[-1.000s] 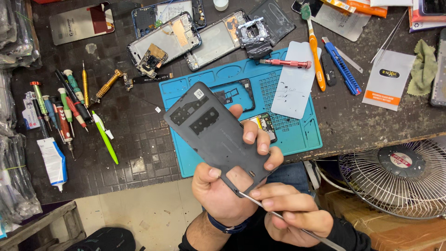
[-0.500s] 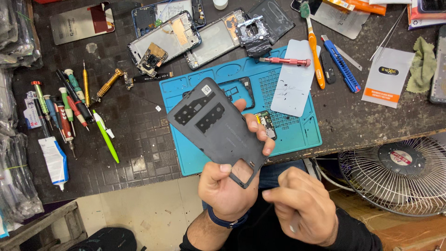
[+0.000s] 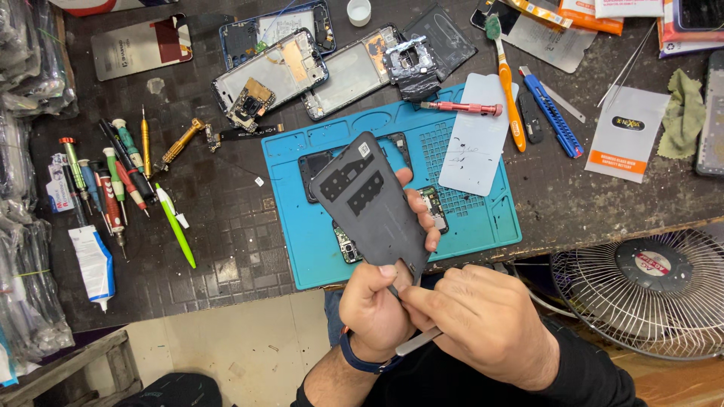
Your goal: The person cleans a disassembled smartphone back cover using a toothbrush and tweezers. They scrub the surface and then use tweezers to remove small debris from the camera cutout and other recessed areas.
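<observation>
Hands meet low centre, over the bench edge. Left hand (image 3: 381,305) grips a dark grey phone back panel (image 3: 369,203) by its lower end, tilted up over the blue work mat (image 3: 483,218). Right hand (image 3: 486,324) pinches a thin metal pry tool (image 3: 417,341) at the panel's bottom corner; tip hidden btwn fingers, contact pt can't be made out. Panel covers parts on the mat. Fan (image 3: 648,294) cut off at rt.
</observation>
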